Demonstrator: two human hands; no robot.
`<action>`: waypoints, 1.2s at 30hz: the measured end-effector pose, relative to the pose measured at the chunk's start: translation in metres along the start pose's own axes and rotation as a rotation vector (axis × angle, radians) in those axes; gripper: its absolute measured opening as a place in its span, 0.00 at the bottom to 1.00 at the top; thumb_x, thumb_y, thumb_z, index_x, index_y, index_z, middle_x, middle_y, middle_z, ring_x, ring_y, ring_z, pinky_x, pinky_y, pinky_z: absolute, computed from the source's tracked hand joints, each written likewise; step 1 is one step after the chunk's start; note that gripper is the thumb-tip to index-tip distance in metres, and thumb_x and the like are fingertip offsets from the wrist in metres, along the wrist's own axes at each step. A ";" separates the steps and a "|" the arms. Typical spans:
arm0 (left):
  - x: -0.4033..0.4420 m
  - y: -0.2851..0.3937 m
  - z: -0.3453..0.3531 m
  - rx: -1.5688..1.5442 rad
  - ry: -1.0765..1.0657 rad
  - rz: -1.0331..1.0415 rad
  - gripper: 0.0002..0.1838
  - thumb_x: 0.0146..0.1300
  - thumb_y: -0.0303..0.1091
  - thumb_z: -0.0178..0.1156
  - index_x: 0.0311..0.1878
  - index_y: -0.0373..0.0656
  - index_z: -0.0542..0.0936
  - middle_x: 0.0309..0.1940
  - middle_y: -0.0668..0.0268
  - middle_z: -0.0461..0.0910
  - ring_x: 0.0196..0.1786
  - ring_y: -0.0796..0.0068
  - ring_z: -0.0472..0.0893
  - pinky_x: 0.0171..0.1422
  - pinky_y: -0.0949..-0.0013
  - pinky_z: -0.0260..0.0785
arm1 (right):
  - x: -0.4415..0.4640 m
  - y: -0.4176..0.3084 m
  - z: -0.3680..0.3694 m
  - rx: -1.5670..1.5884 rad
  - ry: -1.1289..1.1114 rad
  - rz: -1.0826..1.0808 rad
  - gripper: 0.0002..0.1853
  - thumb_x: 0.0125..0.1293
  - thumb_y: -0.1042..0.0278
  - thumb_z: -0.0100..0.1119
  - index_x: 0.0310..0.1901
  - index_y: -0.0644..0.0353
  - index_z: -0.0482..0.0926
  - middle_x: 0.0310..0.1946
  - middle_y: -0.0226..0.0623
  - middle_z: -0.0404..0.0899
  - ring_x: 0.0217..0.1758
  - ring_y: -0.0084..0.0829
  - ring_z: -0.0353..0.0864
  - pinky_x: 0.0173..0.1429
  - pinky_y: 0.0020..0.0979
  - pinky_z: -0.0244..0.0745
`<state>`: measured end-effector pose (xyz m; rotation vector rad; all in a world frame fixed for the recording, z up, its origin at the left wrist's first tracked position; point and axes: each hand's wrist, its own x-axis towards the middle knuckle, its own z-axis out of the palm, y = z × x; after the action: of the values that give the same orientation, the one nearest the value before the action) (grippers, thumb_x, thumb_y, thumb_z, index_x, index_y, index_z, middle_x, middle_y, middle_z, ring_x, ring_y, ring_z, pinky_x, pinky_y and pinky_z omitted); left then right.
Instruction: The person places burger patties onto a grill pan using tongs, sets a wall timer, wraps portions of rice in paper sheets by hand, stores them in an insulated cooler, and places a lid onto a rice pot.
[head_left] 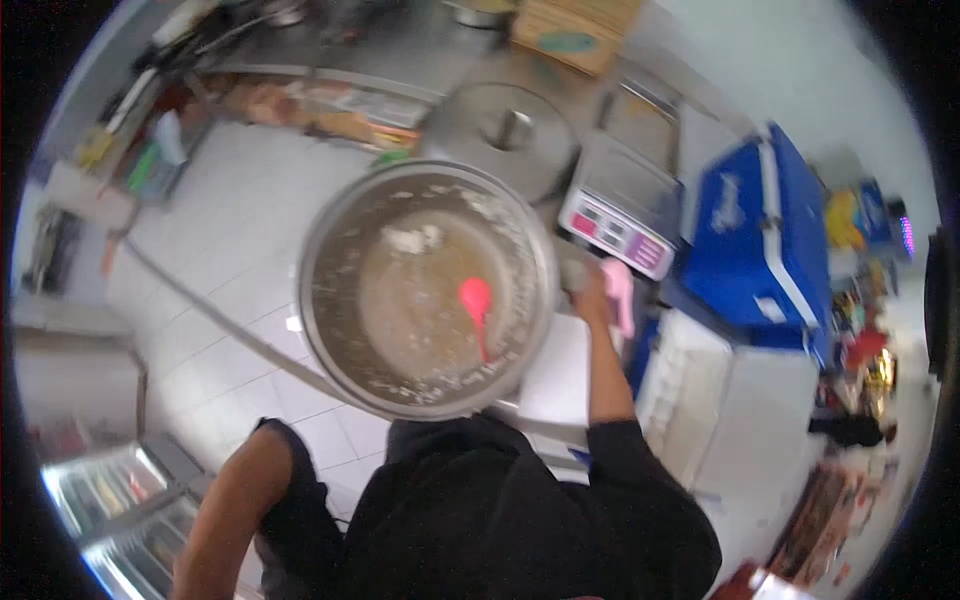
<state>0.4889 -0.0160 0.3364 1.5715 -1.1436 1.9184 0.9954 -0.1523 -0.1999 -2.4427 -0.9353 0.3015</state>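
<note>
A large, round steel pot (310, 290) stands in front of me, with white residue on its inner wall and base. Inside it lies a red ladle-shaped spoon (476, 297), its handle leaning toward the near right wall. White clumps (412, 238) sit on the far side of the pot's base. My right hand (592, 292) is just beyond the pot's right rim, beside a pink object (620, 292) of unclear kind. Blur smears its fingers, so whether it grips anything is not visible. Only my left forearm (235, 500) shows at lower left; that hand is outside the picture.
Behind the pot lies a round steel lid (500, 140). A weighing scale (622, 215) stands to the right, near a blue cooler box (735, 225). An open white foam box (690, 400) is at the lower right. Tiled floor (240, 220) stretches to the left.
</note>
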 end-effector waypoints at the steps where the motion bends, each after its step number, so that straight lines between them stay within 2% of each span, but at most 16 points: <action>1: 0.001 0.006 -0.007 -0.077 0.034 -0.014 0.15 0.66 0.33 0.64 0.51 0.35 0.76 0.52 0.53 0.76 0.53 0.62 0.80 0.61 0.59 0.79 | -0.012 -0.020 -0.019 -0.108 0.066 0.111 0.44 0.49 0.46 0.77 0.64 0.60 0.72 0.67 0.53 0.67 0.69 0.52 0.66 0.72 0.49 0.62; 2: -0.002 0.018 -0.023 -0.530 0.031 -0.521 0.12 0.65 0.46 0.65 0.43 0.49 0.86 0.47 0.71 0.84 0.60 0.71 0.76 0.72 0.63 0.66 | -0.013 -0.007 -0.021 -0.024 0.099 0.089 0.43 0.48 0.46 0.78 0.63 0.59 0.74 0.64 0.50 0.71 0.68 0.48 0.68 0.72 0.47 0.61; 4: -0.037 0.022 -0.023 -0.031 0.267 -0.354 0.12 0.62 0.42 0.66 0.39 0.42 0.86 0.32 0.63 0.84 0.31 0.68 0.81 0.47 0.61 0.74 | -0.023 -0.006 -0.051 -0.006 0.112 0.042 0.40 0.47 0.44 0.78 0.60 0.56 0.79 0.58 0.45 0.78 0.65 0.45 0.70 0.74 0.47 0.57; 6: -0.068 0.005 -0.023 -0.211 0.302 -0.718 0.22 0.60 0.53 0.67 0.34 0.39 0.86 0.28 0.59 0.83 0.29 0.64 0.79 0.37 0.65 0.72 | -0.025 0.031 -0.058 -0.337 0.156 0.142 0.48 0.36 0.40 0.82 0.59 0.63 0.79 0.64 0.61 0.67 0.68 0.54 0.63 0.75 0.47 0.57; 8: -0.100 -0.011 -0.026 -0.335 0.191 -0.981 0.31 0.58 0.64 0.65 0.34 0.38 0.85 0.28 0.61 0.82 0.28 0.66 0.78 0.32 0.58 0.69 | -0.015 0.043 -0.063 -0.214 0.037 0.145 0.44 0.39 0.43 0.81 0.57 0.63 0.80 0.58 0.56 0.73 0.63 0.51 0.71 0.69 0.46 0.65; 9: -0.127 -0.012 -0.019 -0.391 0.145 -0.978 0.36 0.60 0.68 0.59 0.38 0.35 0.84 0.33 0.57 0.81 0.33 0.61 0.79 0.37 0.60 0.68 | -0.010 0.049 -0.066 -0.121 -0.052 0.148 0.43 0.40 0.45 0.81 0.56 0.62 0.80 0.55 0.54 0.77 0.60 0.49 0.75 0.66 0.45 0.69; 12: -0.155 0.008 0.020 -0.401 0.135 -1.371 0.32 0.64 0.61 0.58 0.41 0.34 0.82 0.39 0.54 0.79 0.44 0.57 0.78 0.49 0.57 0.67 | -0.017 0.023 -0.093 0.139 -0.299 0.243 0.41 0.41 0.49 0.81 0.56 0.64 0.79 0.53 0.51 0.80 0.53 0.46 0.81 0.58 0.42 0.76; 15: -0.179 0.033 0.069 -0.457 0.062 -1.568 0.29 0.66 0.56 0.59 0.47 0.32 0.79 0.44 0.55 0.78 0.51 0.59 0.76 0.57 0.58 0.65 | -0.007 0.061 -0.077 0.124 -0.295 0.167 0.41 0.40 0.51 0.82 0.54 0.69 0.79 0.52 0.52 0.80 0.51 0.46 0.82 0.51 0.40 0.78; 18: -0.197 0.060 0.116 -0.504 0.000 -1.695 0.27 0.67 0.51 0.60 0.52 0.33 0.77 0.48 0.57 0.78 0.55 0.63 0.75 0.61 0.60 0.63 | -0.003 0.086 -0.063 0.097 -0.169 0.082 0.39 0.39 0.53 0.83 0.52 0.70 0.79 0.47 0.51 0.82 0.50 0.44 0.82 0.51 0.40 0.78; 23: -0.209 0.095 0.184 -0.516 -0.049 -1.828 0.17 0.70 0.41 0.60 0.52 0.36 0.78 0.49 0.62 0.78 0.55 0.72 0.75 0.62 0.65 0.65 | -0.012 0.074 -0.093 0.112 -0.155 0.109 0.46 0.34 0.49 0.85 0.55 0.69 0.78 0.53 0.51 0.80 0.57 0.44 0.79 0.62 0.40 0.73; 26: -0.213 0.114 0.217 -0.436 -0.016 -2.044 0.16 0.70 0.38 0.60 0.53 0.36 0.78 0.49 0.63 0.79 0.54 0.74 0.76 0.62 0.67 0.67 | -0.040 0.046 -0.132 0.407 -0.126 0.039 0.44 0.39 0.52 0.84 0.57 0.66 0.75 0.52 0.46 0.79 0.55 0.38 0.78 0.59 0.38 0.75; 27: -0.220 0.118 0.225 -0.434 -0.047 -2.124 0.16 0.70 0.37 0.61 0.54 0.37 0.78 0.51 0.63 0.79 0.56 0.73 0.75 0.64 0.66 0.67 | -0.017 0.094 -0.098 0.312 -0.158 0.036 0.43 0.39 0.52 0.84 0.56 0.66 0.75 0.51 0.46 0.79 0.53 0.38 0.79 0.58 0.38 0.75; 28: -0.229 0.125 0.231 -0.437 -0.094 -2.205 0.15 0.69 0.36 0.62 0.54 0.38 0.78 0.52 0.63 0.79 0.59 0.72 0.75 0.66 0.65 0.66 | -0.022 0.087 -0.110 0.352 -0.220 0.064 0.43 0.39 0.49 0.84 0.55 0.66 0.76 0.51 0.47 0.79 0.54 0.40 0.79 0.59 0.39 0.74; 29: -0.238 0.133 0.242 -0.302 -0.287 -2.306 0.16 0.68 0.38 0.64 0.53 0.39 0.79 0.50 0.65 0.80 0.57 0.74 0.76 0.64 0.66 0.67 | -0.034 0.106 -0.099 0.280 0.035 -0.126 0.44 0.38 0.47 0.84 0.55 0.66 0.76 0.52 0.48 0.79 0.55 0.42 0.79 0.60 0.40 0.74; 31: -0.242 0.139 0.251 -0.156 -0.541 -2.308 0.19 0.67 0.43 0.66 0.53 0.40 0.80 0.48 0.64 0.83 0.54 0.72 0.80 0.62 0.64 0.71 | -0.047 0.090 -0.127 0.332 -0.089 -0.104 0.46 0.37 0.44 0.83 0.57 0.64 0.77 0.53 0.49 0.80 0.55 0.43 0.80 0.60 0.41 0.74; 36: -0.267 0.149 0.253 -0.010 -0.798 -2.342 0.22 0.67 0.48 0.64 0.52 0.39 0.80 0.44 0.58 0.85 0.49 0.67 0.84 0.56 0.63 0.75 | -0.078 0.066 -0.188 0.323 -0.129 -0.051 0.48 0.36 0.43 0.83 0.58 0.66 0.78 0.53 0.49 0.81 0.57 0.41 0.80 0.60 0.39 0.74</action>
<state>0.6076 -0.2548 0.0429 1.7922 0.7186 -0.3070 1.0452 -0.3176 -0.0727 -2.1210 -0.9211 0.5522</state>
